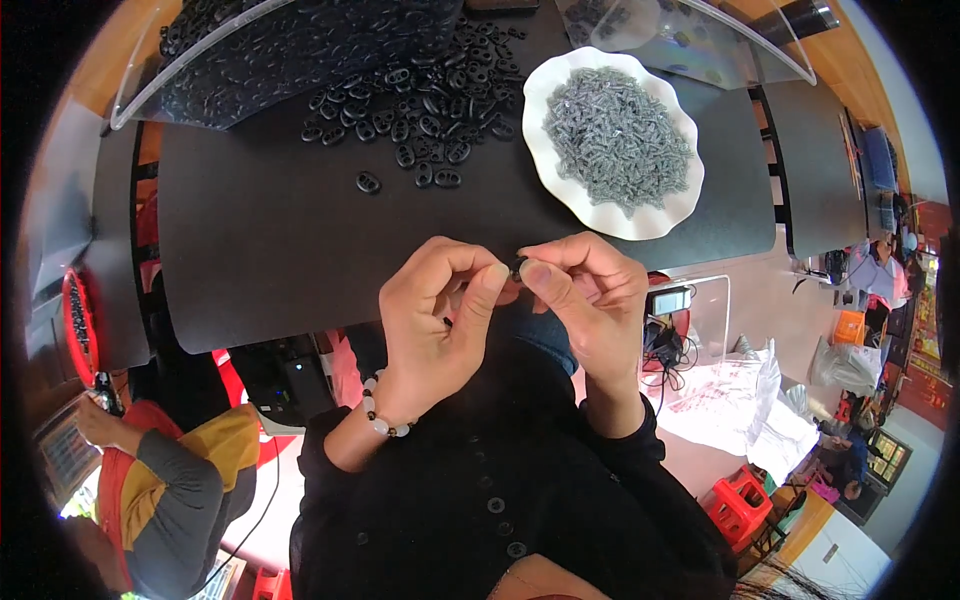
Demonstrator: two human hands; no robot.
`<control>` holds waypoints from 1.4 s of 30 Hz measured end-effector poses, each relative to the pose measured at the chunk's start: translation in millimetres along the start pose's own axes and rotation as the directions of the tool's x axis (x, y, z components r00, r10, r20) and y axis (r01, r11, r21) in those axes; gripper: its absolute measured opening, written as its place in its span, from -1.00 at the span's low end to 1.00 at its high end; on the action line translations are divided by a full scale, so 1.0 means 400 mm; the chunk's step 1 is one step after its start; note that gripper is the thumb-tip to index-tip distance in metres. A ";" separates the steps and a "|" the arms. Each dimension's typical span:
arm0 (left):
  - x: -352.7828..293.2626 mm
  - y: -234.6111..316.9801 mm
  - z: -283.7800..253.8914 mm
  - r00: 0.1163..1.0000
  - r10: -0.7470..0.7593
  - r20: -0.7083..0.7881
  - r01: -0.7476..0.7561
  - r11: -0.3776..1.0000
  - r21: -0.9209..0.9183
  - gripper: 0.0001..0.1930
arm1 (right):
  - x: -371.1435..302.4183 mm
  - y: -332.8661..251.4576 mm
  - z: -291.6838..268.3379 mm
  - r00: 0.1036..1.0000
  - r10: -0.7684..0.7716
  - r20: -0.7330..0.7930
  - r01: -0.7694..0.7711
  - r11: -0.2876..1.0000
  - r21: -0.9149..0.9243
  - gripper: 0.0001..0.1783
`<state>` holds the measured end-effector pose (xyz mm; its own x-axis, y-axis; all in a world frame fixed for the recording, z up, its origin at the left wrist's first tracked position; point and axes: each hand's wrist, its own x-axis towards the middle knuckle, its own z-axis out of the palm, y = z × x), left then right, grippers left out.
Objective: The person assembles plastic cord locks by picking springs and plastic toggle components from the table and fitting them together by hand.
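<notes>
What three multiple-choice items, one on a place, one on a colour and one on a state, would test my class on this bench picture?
1. Where does the white plate of small grey parts stand?
A. at the mat's far right
B. at the mat's near left
C. on the floor

2. What colour are the loose oval pieces heaped at the far side of the mat?
A. red
B. black
C. white

3. How is the small dark piece held?
A. lying free on the mat
B. in one closed fist
C. pinched between the left hand and right hand

Answers: 1 A, the plate sits at the upper right of the mat; 2 B, the heap is black; 3 C, fingertips of both hands meet on it.
</notes>
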<state>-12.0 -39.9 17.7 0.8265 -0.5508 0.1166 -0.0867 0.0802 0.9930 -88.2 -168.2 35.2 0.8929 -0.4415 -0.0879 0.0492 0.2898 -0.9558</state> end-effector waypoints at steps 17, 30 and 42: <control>-0.002 0.009 -0.007 0.985 -0.166 0.046 0.171 0.977 -0.131 -0.91 | -0.004 -0.003 0.020 0.995 0.024 -0.094 -0.019 0.999 0.047 -0.85; -0.006 -0.004 -0.001 0.991 -0.133 0.017 0.134 0.980 -0.144 -0.92 | -0.006 0.000 0.021 0.994 0.003 -0.105 -0.004 1.000 -0.005 -0.86; -0.006 0.001 -0.010 1.000 0.018 0.007 -0.019 0.995 0.095 -0.93 | -0.010 0.002 0.035 0.993 -0.005 -0.122 0.000 0.999 -0.037 -0.86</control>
<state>-12.0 -35.3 17.7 0.8207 -0.5551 0.1350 -0.1547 0.0115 0.9879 -85.7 -154.3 38.7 0.8314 -0.5432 -0.1170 0.0328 0.2582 -0.9655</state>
